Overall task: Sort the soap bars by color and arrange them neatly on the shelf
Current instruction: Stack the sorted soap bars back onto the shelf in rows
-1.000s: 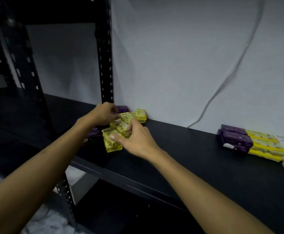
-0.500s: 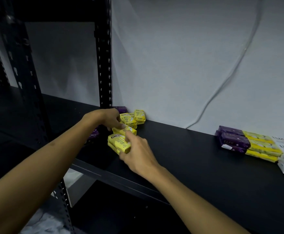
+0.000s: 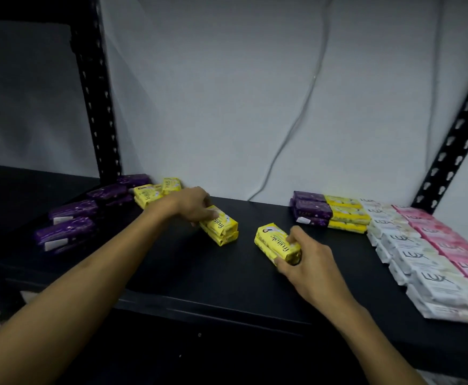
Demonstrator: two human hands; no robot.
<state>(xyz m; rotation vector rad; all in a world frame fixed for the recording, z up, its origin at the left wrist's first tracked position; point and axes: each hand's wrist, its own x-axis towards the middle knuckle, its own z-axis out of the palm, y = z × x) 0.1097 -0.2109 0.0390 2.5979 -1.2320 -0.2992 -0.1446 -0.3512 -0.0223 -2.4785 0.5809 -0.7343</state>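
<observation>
Black shelf (image 3: 188, 276) holds all the soap. Left of frame: loose purple bars (image 3: 69, 226), with a few yellow bars (image 3: 155, 191) behind them at the wall. Centre left: left hand (image 3: 191, 204) curls over a stack of yellow bars (image 3: 221, 229), gripping it. Centre: right hand (image 3: 308, 262) grips a second yellow stack (image 3: 276, 243) between thumb and fingers. Right of frame: sorted rows of purple (image 3: 310, 208), yellow (image 3: 346, 215), white (image 3: 419, 259) and pink bars (image 3: 449, 240), touching side by side.
</observation>
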